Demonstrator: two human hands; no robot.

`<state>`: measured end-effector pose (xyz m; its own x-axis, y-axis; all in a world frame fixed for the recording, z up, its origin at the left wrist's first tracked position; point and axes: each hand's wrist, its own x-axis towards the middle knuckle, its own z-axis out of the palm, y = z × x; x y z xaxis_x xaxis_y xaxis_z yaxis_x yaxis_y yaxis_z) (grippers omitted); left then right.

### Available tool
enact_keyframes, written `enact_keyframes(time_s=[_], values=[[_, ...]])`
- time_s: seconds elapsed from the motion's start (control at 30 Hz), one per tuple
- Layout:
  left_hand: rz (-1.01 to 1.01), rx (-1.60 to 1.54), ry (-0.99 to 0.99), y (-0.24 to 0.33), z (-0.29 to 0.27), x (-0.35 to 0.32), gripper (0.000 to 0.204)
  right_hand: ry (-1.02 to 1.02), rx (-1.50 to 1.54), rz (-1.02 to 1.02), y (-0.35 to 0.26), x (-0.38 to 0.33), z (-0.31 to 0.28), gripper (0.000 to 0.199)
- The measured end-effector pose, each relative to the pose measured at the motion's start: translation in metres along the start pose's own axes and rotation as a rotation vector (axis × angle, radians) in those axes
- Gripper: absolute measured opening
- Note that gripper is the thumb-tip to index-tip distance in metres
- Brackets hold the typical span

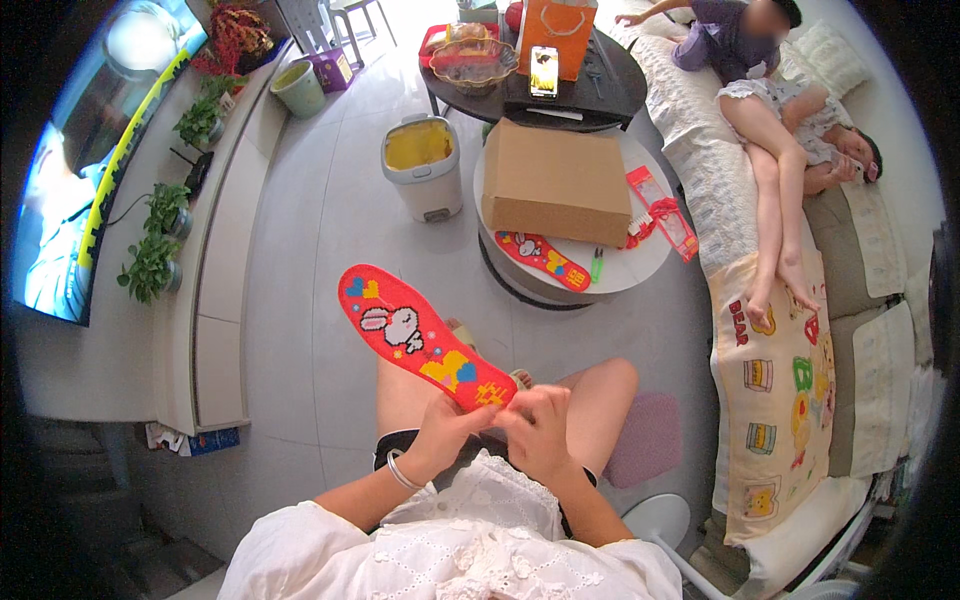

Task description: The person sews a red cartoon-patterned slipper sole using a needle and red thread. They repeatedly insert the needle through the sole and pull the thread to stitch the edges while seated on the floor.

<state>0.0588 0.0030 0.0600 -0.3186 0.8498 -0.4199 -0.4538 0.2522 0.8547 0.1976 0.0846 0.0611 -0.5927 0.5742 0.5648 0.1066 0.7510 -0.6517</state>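
A red embroidered insole (428,338), with a white rabbit, hearts and yellow stitching, is held above my lap. My left hand (445,436) grips its narrower near end, thumb on top. At that same end my right hand (538,430) has its fingers pinched together beside the edge; anything between them is too small to make out. A matching red insole (545,262) lies on the white round table (640,270), beside small green thread snips (597,266). Red thread (655,218) and a red-bordered packet (678,228) rest at the table's right side.
A cardboard box (560,185) covers much of the round table. Behind it, a dark table (625,75) bears an orange bag (556,35), a lit phone (544,72) and a basket. Left stands a bin (425,185); two people sit and lie on the sofa (680,140) at right.
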Motion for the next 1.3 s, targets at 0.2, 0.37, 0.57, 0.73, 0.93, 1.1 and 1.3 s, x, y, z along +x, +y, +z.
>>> enact_keyframes(time_s=[0.2, 0.37, 0.57, 0.73, 0.93, 1.1, 1.3], values=[[0.118, 0.086, 0.074, 0.007, 0.005, 0.0, 0.025, 0.083, 0.459, 0.186, 0.0, 0.008, 0.001, 0.008], [0.234, 0.246, 0.134, 0.007, -0.003, 0.007, 0.024, 0.142, 0.929, 0.667, 0.005, -0.011, -0.005, 0.012], [0.241, 0.188, 0.18, -0.003, -0.019, 0.009, 0.024, 0.489, 1.147, 0.815, 0.024, -0.016, -0.059, 0.011], [0.243, 0.176, 0.232, -0.004, -0.031, 0.016, 0.023, 0.599, 1.291, 0.585, 0.039, -0.021, -0.105, 0.013], [0.088, -0.005, 0.129, -0.003, -0.038, 0.016, 0.028, 0.896, 0.763, 0.751, 0.017, 0.013, -0.087, 0.008], [-0.054, -0.14, 0.115, 0.0, -0.036, 0.011, 0.031, 0.287, 0.479, 0.759, 0.006, 0.002, -0.041, 0.011], [-0.027, -0.119, 0.134, 0.004, -0.027, 0.009, 0.027, -0.093, 0.135, 0.439, 0.002, 0.013, 0.005, 0.013]])
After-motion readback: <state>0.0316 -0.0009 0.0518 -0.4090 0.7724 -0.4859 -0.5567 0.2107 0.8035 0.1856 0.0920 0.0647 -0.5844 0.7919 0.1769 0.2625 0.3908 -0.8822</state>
